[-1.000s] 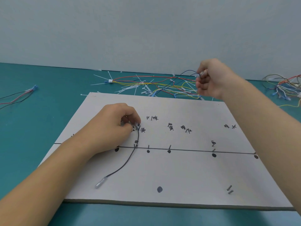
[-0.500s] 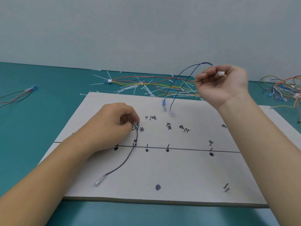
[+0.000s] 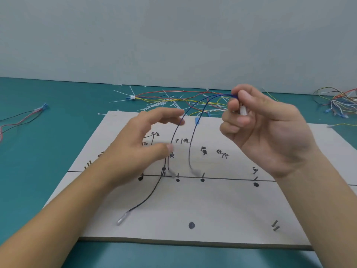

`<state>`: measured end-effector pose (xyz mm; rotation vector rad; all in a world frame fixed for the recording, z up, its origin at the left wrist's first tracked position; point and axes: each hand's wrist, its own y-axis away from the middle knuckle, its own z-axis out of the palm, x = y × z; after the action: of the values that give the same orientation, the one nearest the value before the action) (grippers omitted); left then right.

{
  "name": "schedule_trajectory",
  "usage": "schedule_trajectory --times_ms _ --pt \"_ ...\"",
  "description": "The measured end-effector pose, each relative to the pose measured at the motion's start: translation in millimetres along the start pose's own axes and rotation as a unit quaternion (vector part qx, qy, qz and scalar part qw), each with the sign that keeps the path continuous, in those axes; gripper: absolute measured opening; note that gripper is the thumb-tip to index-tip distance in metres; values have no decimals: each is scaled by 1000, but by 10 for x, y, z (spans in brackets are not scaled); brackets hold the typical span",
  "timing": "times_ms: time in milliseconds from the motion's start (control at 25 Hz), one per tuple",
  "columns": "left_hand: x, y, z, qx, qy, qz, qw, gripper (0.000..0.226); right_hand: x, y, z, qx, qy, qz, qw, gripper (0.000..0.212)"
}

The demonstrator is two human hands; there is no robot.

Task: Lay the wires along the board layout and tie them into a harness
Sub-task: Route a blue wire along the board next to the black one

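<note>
Head view: a fresh wire pair arrives over the board.
The right hand (image 3: 270,132) pinches the small white connector (image 3: 243,110) of two dark blue wires (image 3: 189,147), whose ends dangle onto the grey marked layout board (image 3: 231,206). A second ago it was back at the heap of coloured wires (image 3: 170,99). The left hand (image 3: 135,149) has released the thin black wire (image 3: 148,198) lying on the board and hovers spread, probably to guide the pair.
</note>
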<state>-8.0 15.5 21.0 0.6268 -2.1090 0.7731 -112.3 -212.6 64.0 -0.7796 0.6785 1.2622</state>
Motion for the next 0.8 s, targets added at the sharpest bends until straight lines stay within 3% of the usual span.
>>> schedule_trajectory --times_ms 200,480,600,680,760,800 --pt "81 35 96 -33 210 16 977 23 72 3 55 44 -71 -18 996 18" --pt "112 57 26 -110 350 -15 930 16 181 100 150 -26 -67 -34 997 26" --pt "115 32 -68 -98 260 -1 961 22 108 107 191 -41 -96 -24 994 23" --pt "52 -2 -95 -48 74 -32 996 18 44 102 194 -24 -107 -3 994 29" --pt "-12 -22 -113 -30 -141 -82 986 13 30 86 180 52 -35 27 998 32" --pt "-31 -20 -127 -46 -188 -104 976 10 48 75 171 95 29 47 994 32"
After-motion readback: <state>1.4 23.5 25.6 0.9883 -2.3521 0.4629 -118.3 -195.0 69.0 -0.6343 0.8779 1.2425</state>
